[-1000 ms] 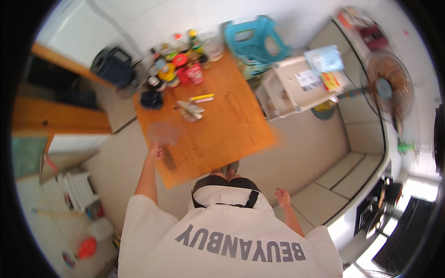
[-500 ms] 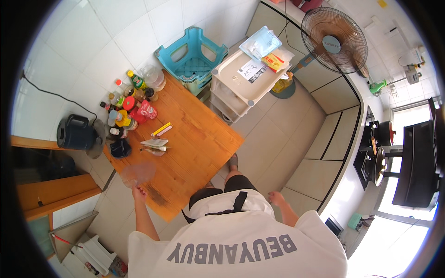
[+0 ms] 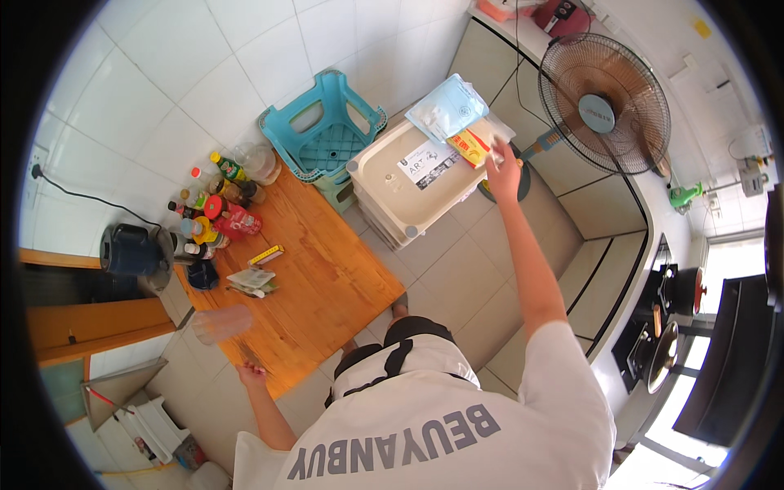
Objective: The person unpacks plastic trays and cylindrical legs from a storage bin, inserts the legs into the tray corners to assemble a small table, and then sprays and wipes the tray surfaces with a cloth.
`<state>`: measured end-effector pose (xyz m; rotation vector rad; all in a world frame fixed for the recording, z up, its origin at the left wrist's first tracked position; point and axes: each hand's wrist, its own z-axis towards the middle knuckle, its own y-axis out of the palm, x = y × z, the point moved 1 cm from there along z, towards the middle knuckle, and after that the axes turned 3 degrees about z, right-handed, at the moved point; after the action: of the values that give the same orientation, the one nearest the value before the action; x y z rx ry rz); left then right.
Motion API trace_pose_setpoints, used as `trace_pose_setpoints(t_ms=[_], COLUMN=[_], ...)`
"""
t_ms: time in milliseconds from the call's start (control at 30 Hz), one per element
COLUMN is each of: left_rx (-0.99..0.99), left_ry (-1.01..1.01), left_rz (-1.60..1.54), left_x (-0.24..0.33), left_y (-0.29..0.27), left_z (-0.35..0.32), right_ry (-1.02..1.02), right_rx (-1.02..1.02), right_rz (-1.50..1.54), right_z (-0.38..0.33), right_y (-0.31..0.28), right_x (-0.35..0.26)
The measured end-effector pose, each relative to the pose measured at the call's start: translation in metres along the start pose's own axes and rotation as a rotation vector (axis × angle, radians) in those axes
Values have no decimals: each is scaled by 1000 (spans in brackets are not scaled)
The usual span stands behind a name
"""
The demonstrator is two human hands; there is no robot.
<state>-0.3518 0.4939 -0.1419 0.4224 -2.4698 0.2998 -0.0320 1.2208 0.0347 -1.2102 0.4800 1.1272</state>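
The right hand (image 3: 503,170) reaches out to the white cabinet (image 3: 408,184), fingers closed on a small clear packet (image 3: 496,153) beside a yellow packet (image 3: 468,147). The left hand (image 3: 251,374) rests at the wooden table (image 3: 327,286) edge, near a plastic cup (image 3: 220,323); its fingers' state is unclear.

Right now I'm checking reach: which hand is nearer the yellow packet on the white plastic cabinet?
Right. The right hand is stretched out beside the yellow packet on the white cabinet. The left hand is far off, at the wooden table's near edge.
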Motion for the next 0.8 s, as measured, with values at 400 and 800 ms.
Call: trace_pose_setpoints(t_ms=[400, 800], left_rx=[-81, -672], left_ry=[518, 1451], left_rz=[323, 1140], left_x=[-35, 42], left_y=[45, 184], left_z=[-176, -386], right_ry=[-78, -991], right_rx=[-392, -838], right_rz=[-526, 341], right_z=[165, -93], right_y=[101, 56], right_x=[59, -222])
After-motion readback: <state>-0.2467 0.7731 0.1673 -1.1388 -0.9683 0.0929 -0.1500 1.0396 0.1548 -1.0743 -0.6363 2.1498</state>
